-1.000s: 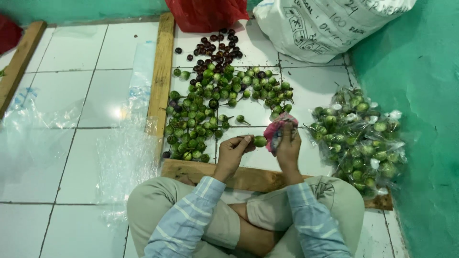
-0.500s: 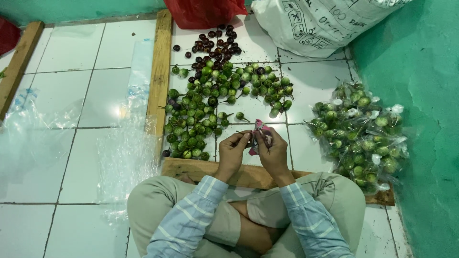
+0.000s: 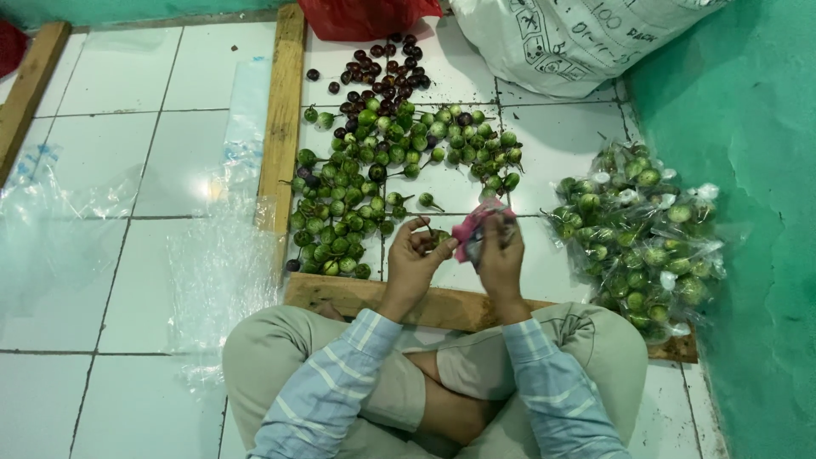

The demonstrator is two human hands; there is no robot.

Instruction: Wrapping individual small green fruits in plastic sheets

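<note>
Person sits cross-legged on white tiled floor (image 3: pixel 102 153), both hands raised together in front of the knees, over the wooden plank (image 3: pixel 340 293).

Left hand (image 3: pixel 414 255): fingers curled in, thumb and fingertips pinched on a small green round eggplant (image 3: pixel 439 240) with stem. Fruit is partly hidden by the fingers.

Right hand (image 3: pixel 501 252): fingers closed around a pink wad (image 3: pixel 473 229), plastic or rubber bands, cannot tell which. Wad sticks out above and to the left of the hand, just beside the left hand's fruit, nearly touching.

Held eggplant sits between the two hands, above the floor, near the lower edge of the loose pile.

Loose pile of green eggplants (image 3: pixel 374 187) spread on the tiles ahead of the hands, bounded on the left by an upright wooden strip (image 3: pixel 280 127). Dark purple-brown small fruits (image 3: pixel 382 72) at the far end of the pile, touching the green ones.

Right of the hands: heap of clear plastic bags filled with green eggplants (image 3: pixel 642 238), against the green wall (image 3: pixel 739 170).

Far side: white woven sack (image 3: pixel 561 38) and red plastic bag (image 3: pixel 365 15). Left: crumpled clear plastic sheets (image 3: pixel 212 272) on the floor, well apart from the hands.

Striped light-blue sleeves (image 3: pixel 340 382), beige trousers.
</note>
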